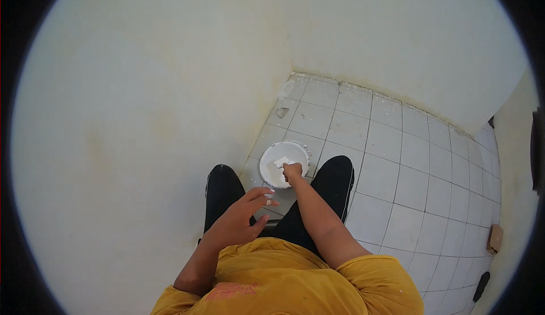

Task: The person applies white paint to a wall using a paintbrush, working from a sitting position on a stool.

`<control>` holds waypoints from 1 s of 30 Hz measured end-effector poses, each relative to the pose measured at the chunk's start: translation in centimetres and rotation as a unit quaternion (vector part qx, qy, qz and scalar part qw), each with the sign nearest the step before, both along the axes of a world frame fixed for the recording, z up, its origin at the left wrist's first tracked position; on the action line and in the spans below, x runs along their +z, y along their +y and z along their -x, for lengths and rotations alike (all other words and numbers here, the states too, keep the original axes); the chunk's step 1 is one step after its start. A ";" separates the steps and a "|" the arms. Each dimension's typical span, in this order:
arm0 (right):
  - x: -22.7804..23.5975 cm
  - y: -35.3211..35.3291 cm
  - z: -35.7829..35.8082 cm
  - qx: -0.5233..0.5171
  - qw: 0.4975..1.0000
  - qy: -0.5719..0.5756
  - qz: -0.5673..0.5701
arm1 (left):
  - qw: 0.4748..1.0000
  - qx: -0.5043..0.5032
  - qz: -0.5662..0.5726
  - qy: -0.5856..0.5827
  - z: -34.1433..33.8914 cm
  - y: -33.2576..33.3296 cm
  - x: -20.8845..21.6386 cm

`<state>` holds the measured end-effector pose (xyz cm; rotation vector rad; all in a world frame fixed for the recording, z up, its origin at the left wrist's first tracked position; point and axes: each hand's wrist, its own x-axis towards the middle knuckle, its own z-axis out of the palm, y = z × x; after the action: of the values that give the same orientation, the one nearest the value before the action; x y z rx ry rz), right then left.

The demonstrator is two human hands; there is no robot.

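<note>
A round white basin [263,173] with a patterned rim stands on the tiled floor between my knees. My right hand [292,171] reaches over its near right side, fingers closed in a fist. Just beyond the fist is a white lump [281,162], paste-like, inside the basin. Whatever the fist grips is mostly hidden and too small to name. My left hand [250,211] hovers above my left thigh, short of the basin, with its fingers apart and nothing in them. White smears [269,202] mark its fingers.
Pale, stained walls [170,88] rise close on the left and ahead, meeting in a corner. White floor tiles [377,173] spread to the right. A small grey piece [282,112] lies near the left wall. At the far right are a brown box [494,239] and a dark object [481,286].
</note>
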<state>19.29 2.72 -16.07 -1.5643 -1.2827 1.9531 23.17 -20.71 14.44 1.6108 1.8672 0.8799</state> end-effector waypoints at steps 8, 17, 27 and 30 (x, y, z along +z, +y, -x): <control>-1.6 0.0 1.3 -0.022 1.000 -0.017 0.010 | 0.999 -0.017 0.036 -0.037 1.1 0.8 -0.8; -2.3 0.0 0.1 0.013 1.000 -0.004 0.024 | 0.993 -0.116 0.030 -0.005 7.5 6.2 -3.9; -2.9 0.1 -0.9 0.054 0.997 -0.030 0.045 | 0.996 -0.057 0.059 0.028 17.4 13.8 -15.9; -3.6 0.2 -1.1 0.034 0.996 -0.044 0.071 | 0.998 -0.021 0.046 -0.023 18.5 13.5 -19.7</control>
<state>20.44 2.88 -19.65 -1.7136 -1.2713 2.0790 4.67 -7.25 -5.31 1.5563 1.8077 0.7958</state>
